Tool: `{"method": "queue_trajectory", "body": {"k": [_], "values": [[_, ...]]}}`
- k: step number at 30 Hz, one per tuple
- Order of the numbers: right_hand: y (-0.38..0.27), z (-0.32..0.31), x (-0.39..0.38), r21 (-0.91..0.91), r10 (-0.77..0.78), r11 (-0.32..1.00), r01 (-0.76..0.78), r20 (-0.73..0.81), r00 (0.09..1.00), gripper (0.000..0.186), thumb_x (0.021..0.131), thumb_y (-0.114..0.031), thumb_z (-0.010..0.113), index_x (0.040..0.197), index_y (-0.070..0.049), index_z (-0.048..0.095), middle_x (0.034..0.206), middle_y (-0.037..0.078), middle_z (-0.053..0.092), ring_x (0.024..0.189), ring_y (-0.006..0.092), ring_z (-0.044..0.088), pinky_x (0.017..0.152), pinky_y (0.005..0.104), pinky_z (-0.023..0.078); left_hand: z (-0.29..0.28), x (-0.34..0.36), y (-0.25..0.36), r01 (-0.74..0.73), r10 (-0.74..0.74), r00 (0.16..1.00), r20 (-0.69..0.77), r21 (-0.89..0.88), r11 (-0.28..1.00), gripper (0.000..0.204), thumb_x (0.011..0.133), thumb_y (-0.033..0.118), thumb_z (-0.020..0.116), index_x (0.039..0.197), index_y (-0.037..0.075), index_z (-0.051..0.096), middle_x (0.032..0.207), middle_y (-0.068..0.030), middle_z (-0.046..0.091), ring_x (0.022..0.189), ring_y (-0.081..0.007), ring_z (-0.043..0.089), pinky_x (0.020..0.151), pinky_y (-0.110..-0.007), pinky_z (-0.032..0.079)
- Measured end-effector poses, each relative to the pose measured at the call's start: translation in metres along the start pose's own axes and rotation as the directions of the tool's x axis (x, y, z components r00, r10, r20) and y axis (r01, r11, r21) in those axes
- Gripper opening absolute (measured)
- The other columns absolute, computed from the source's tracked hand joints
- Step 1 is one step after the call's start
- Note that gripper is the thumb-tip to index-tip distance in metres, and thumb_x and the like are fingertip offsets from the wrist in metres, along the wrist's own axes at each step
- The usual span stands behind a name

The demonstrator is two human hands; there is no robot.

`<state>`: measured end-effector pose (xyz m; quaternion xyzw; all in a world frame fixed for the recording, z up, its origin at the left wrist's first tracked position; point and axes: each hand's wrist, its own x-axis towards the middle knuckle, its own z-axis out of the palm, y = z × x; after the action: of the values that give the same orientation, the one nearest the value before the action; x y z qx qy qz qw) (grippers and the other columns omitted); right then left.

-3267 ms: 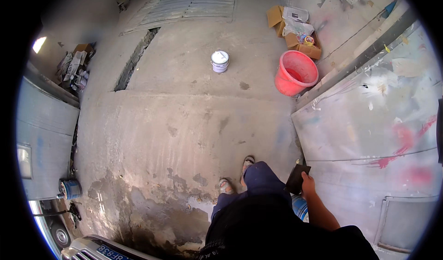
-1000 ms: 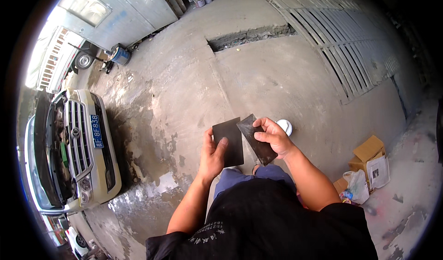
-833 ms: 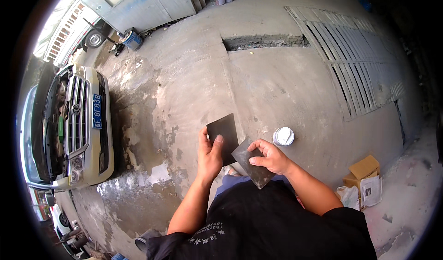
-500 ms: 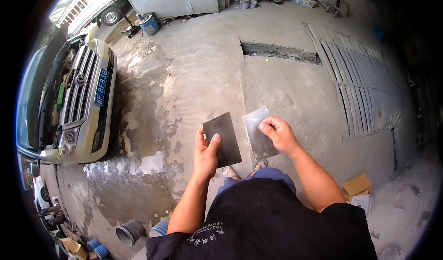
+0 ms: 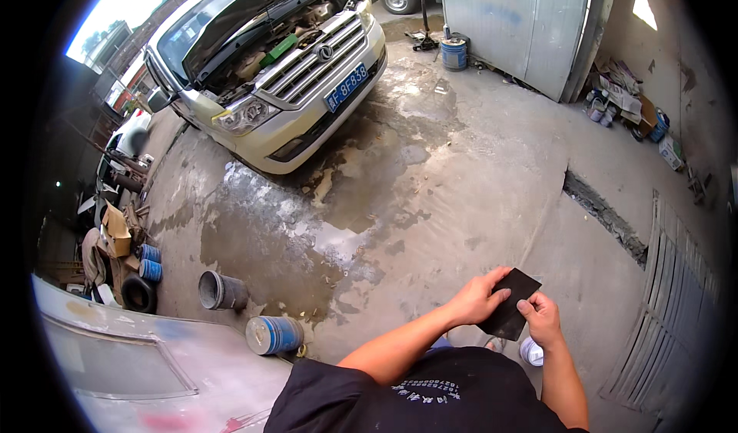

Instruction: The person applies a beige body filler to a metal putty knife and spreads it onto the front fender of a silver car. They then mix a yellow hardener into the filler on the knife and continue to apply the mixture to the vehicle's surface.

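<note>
A thin dark rectangular sheet (image 5: 510, 310), matt like sandpaper, is held in front of my body. My left hand (image 5: 483, 296) is closed on its left side, thumb lying across the face and fingers behind. At the sheet's right edge, my right hand (image 5: 543, 319) pinches it with the thumb on top. Only one sheet shows; whether a second lies behind it I cannot tell. Below my hands a foot and a white round tub (image 5: 531, 352) are partly visible on the floor.
A pale van (image 5: 307, 102) stands ahead with its hood raised. A grey bucket (image 5: 221, 290) and a blue drum (image 5: 274, 335) lie to the left, near a painted panel (image 5: 115, 348). On the right are a floor trench (image 5: 605, 214) and a metal grating (image 5: 653, 302).
My two hands have come together; the lighter grey sheet that my right hand held apart no longer shows separately. The view has swung left toward the van.
</note>
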<state>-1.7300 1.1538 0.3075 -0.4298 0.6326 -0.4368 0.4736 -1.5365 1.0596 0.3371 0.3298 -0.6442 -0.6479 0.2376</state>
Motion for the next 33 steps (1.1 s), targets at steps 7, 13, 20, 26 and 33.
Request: {"method": "queue_trajectory", "body": {"k": [7,13,20,26,33], "values": [[-0.012,-0.045,0.027,-0.055,-0.184,0.983,0.176,-0.236,0.954,0.025,0.093,-0.023,0.061,0.078,-0.003,0.057,0.071,-0.002,0.051,0.068,0.006,0.045,0.061,0.0229,0.037,-0.002,-0.001,0.005,0.0,-0.012,0.995,0.102,0.118,0.993,0.034,0.093,0.013,0.054,0.126,0.004,0.05,0.102,-0.0134,0.065,0.092,-0.0198,0.061,0.083,-0.034,0.047],[-0.043,-0.035,0.013,-0.138,-0.241,0.959,0.247,0.056,0.969,0.019,0.086,-0.019,0.067,0.086,0.0,0.061,0.085,0.006,0.058,0.072,0.0128,0.053,0.065,0.0288,0.044,0.016,0.002,-0.002,0.006,-0.046,0.98,0.195,0.201,0.98,0.031,0.096,0.02,0.049,0.123,0.005,0.053,0.099,-0.0167,0.065,0.09,-0.0286,0.063,0.08,-0.038,0.047],[-0.043,-0.034,0.006,-0.367,-0.194,0.892,0.263,0.216,0.957,0.018,0.082,-0.016,0.07,0.081,0.0,0.063,0.075,0.011,0.06,0.069,0.0199,0.057,0.062,0.0322,0.045,0.03,0.0,-0.001,0.015,-0.046,0.989,0.14,0.213,0.977,0.025,0.097,0.021,0.049,0.115,0.005,0.055,0.093,-0.0172,0.065,0.086,-0.0313,0.063,0.076,-0.04,0.048],[-0.009,-0.054,-0.004,-0.318,-0.193,0.921,0.225,0.128,0.973,0.027,0.089,-0.025,0.063,0.079,0.0,0.062,0.067,0.006,0.056,0.064,0.0143,0.052,0.059,0.029,0.042,0.016,-0.008,-0.026,0.116,-0.117,0.992,-0.046,-0.019,0.993,0.026,0.098,0.022,0.05,0.116,0.004,0.055,0.092,-0.0067,0.064,0.083,-0.0148,0.058,0.076,-0.031,0.046],[0.021,-0.096,-0.012,-0.145,-0.091,0.987,0.068,-0.165,0.982,0.027,0.09,-0.028,0.064,0.085,-0.004,0.052,0.077,-0.001,0.051,0.074,0.0099,0.046,0.069,0.0266,0.042,0.004,-0.008,-0.019,0.189,-0.26,0.965,-0.023,-0.624,0.758,0.047,0.1,0.037,0.043,0.137,0.008,0.038,0.088,-0.0001,0.053,0.064,-0.0079,0.044,0.056,-0.023,0.038]]}}
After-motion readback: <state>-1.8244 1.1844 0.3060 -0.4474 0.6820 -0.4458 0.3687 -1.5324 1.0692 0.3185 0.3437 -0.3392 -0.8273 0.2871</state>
